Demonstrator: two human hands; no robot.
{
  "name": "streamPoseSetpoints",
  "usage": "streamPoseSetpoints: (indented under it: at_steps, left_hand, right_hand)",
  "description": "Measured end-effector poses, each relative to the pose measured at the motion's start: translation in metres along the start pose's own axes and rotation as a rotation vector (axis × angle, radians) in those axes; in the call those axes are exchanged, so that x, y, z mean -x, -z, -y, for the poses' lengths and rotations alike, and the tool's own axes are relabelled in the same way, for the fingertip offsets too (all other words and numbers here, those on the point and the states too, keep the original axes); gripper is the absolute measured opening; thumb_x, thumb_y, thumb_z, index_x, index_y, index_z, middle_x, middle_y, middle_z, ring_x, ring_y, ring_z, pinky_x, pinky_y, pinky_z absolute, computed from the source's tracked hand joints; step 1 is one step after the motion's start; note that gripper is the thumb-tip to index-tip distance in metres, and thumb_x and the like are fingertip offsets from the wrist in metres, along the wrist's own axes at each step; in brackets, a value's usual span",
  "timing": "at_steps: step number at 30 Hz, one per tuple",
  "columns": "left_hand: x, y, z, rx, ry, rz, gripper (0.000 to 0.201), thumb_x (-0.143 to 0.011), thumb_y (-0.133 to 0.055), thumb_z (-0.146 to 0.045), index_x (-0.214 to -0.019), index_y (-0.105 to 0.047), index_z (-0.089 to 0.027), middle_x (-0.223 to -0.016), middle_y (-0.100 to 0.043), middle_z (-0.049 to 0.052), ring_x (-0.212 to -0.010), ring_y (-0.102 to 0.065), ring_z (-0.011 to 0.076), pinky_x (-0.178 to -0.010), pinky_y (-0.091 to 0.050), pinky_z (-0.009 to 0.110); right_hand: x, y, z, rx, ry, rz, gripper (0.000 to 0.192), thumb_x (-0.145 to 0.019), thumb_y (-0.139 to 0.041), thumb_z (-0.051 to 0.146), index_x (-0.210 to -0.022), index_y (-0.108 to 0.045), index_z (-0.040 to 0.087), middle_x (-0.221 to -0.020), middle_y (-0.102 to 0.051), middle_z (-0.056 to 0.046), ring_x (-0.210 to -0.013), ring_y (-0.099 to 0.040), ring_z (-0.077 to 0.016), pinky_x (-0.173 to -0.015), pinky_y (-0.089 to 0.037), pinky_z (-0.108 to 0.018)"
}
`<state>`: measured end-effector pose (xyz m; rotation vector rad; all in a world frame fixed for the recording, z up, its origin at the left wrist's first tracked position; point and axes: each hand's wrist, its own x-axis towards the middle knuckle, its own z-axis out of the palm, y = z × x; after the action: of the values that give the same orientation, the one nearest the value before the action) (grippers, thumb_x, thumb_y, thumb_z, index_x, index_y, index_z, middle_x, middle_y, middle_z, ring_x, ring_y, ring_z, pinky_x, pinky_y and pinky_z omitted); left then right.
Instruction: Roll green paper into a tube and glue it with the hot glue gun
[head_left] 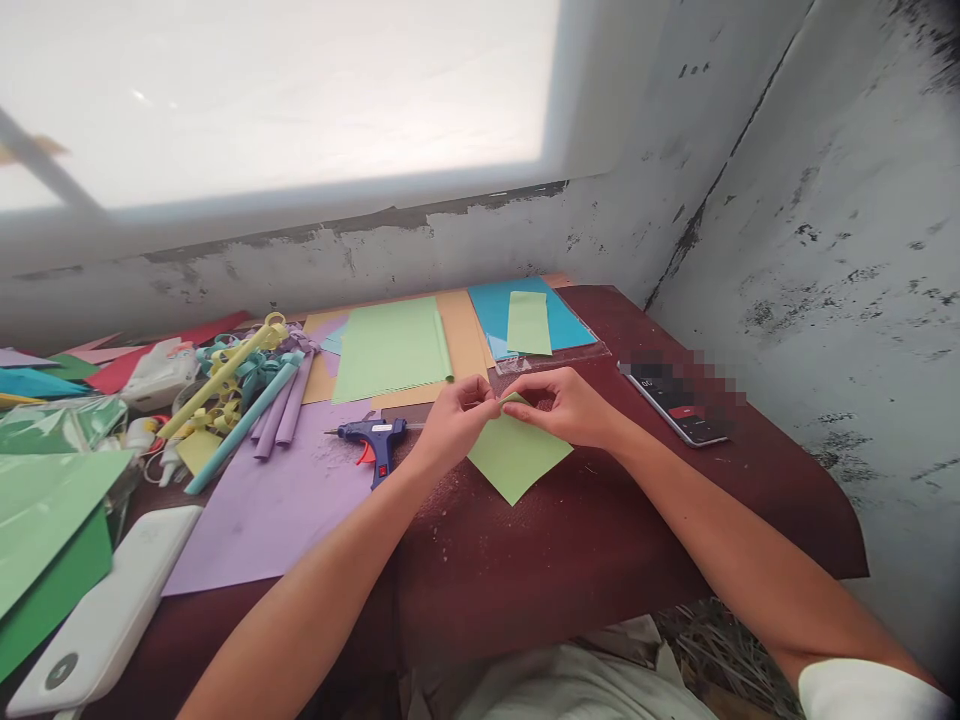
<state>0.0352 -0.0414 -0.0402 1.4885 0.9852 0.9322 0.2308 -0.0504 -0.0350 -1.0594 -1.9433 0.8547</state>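
Observation:
A light green square of paper [517, 460] lies turned on the dark red table, one corner pointing toward me. At its far corner my left hand [466, 415] and my right hand [566, 405] meet, fingers pinched on the paper's tip, which curls up a little between them. The exact hold of the left fingertips is partly hidden. Left of my left hand lies a blue glue gun [379, 435] with a red trigger, its nozzle pointing left. Beyond the hands are a larger light green sheet [390, 350] with a rolled edge and a small light green strip [529, 325].
A phone [679, 405] lies to the right. Purple paper [262, 510] spreads at left under rolled paper tubes [244, 425] and curled strips. A white power bank [112, 600] rests at near left. Blue paper [574, 325] is at the back, by the wall [637, 220].

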Motion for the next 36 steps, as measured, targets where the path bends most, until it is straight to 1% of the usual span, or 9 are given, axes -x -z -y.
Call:
streamPoseSetpoints:
  at_steps: [5, 10, 16, 18, 21, 23, 27, 30, 36]
  left_hand:
    - [-0.002, 0.002, 0.003, 0.009, 0.050, -0.034, 0.019, -0.069, -0.065, -0.029, -0.067, -0.048, -0.020, -0.067, -0.053, -0.003, -0.061, -0.044, 0.0108, -0.058, -0.028, 0.025]
    - [-0.003, 0.005, 0.004, -0.022, 0.101, -0.023, 0.022, -0.070, -0.063, -0.027, -0.061, -0.044, -0.020, -0.062, -0.045, -0.004, -0.057, -0.032, 0.0091, -0.057, -0.022, 0.026]
    - [-0.005, 0.009, 0.003, -0.036, 0.133, -0.051, 0.026, -0.069, -0.061, -0.026, -0.057, -0.038, -0.020, -0.059, -0.044, -0.004, -0.058, -0.030, 0.0096, -0.059, -0.020, 0.028]
    - [-0.005, 0.009, 0.005, -0.025, 0.118, -0.040, 0.025, -0.068, -0.061, -0.026, -0.058, -0.039, -0.020, -0.059, -0.044, -0.004, -0.059, -0.032, 0.0097, -0.059, -0.021, 0.028]
    - [-0.004, 0.008, 0.007, -0.010, 0.084, 0.000, 0.020, -0.067, -0.062, -0.026, -0.061, -0.044, -0.020, -0.066, -0.051, -0.003, -0.063, -0.040, 0.0106, -0.062, -0.027, 0.027]
    - [-0.003, 0.007, 0.007, -0.025, 0.046, 0.024, 0.017, -0.069, -0.063, -0.027, -0.065, -0.048, -0.020, -0.070, -0.054, -0.003, -0.068, -0.045, 0.0117, -0.065, -0.030, 0.027]
    - [-0.002, 0.005, 0.007, -0.029, 0.001, 0.007, 0.023, -0.072, -0.065, -0.030, -0.066, -0.045, -0.020, -0.071, -0.056, -0.002, -0.069, -0.048, 0.0129, -0.065, -0.032, 0.027]
    - [-0.003, 0.004, 0.005, -0.001, 0.007, -0.005, 0.027, -0.071, -0.063, -0.027, -0.061, -0.039, -0.020, -0.068, -0.057, -0.002, -0.068, -0.047, 0.0129, -0.064, -0.031, 0.027]
    - [-0.004, 0.005, 0.002, -0.014, 0.033, -0.013, 0.025, -0.065, -0.062, -0.023, -0.056, -0.040, -0.019, -0.066, -0.055, -0.002, -0.063, -0.041, 0.0116, -0.060, -0.026, 0.027]
  right_hand:
    - [0.000, -0.005, -0.002, 0.034, 0.034, -0.033, 0.028, -0.090, -0.067, 0.040, -0.095, -0.081, 0.016, -0.082, -0.077, -0.006, -0.070, -0.061, -0.0166, -0.056, -0.039, -0.027]
    - [0.000, -0.005, -0.004, 0.034, 0.074, -0.044, 0.023, -0.091, -0.066, 0.035, -0.094, -0.083, 0.020, -0.090, -0.081, -0.006, -0.080, -0.068, -0.0205, -0.062, -0.046, -0.029]
    - [0.000, 0.003, -0.005, 0.016, 0.026, -0.198, 0.025, -0.090, -0.069, 0.041, -0.092, -0.082, 0.019, -0.091, -0.079, -0.007, -0.082, -0.068, -0.0222, -0.065, -0.049, -0.031]
    - [0.000, 0.005, -0.004, 0.007, 0.000, -0.138, 0.026, -0.089, -0.070, 0.043, -0.094, -0.082, 0.019, -0.090, -0.078, -0.007, -0.080, -0.067, -0.0216, -0.064, -0.049, -0.031]
    - [0.001, 0.004, -0.001, -0.020, -0.064, 0.008, 0.028, -0.088, -0.072, 0.044, -0.096, -0.082, 0.019, -0.089, -0.079, -0.006, -0.077, -0.067, -0.0207, -0.062, -0.048, -0.030]
    - [0.001, 0.001, 0.000, -0.026, -0.071, 0.051, 0.029, -0.088, -0.071, 0.045, -0.095, -0.083, 0.019, -0.088, -0.080, -0.005, -0.077, -0.068, -0.0207, -0.063, -0.048, -0.030]
    - [0.000, -0.003, 0.000, -0.016, -0.027, 0.057, 0.032, -0.091, -0.069, 0.047, -0.098, -0.084, 0.020, -0.093, -0.081, -0.006, -0.083, -0.070, -0.0221, -0.068, -0.049, -0.031]
    - [0.001, -0.004, 0.001, -0.001, 0.001, 0.063, 0.032, -0.092, -0.067, 0.046, -0.100, -0.084, 0.020, -0.094, -0.082, -0.005, -0.083, -0.070, -0.0221, -0.070, -0.050, -0.032]
    - [0.001, -0.003, 0.002, 0.023, 0.036, 0.048, 0.027, -0.092, -0.066, 0.041, -0.096, -0.084, 0.022, -0.091, -0.082, -0.004, -0.081, -0.070, -0.0210, -0.068, -0.050, -0.030]
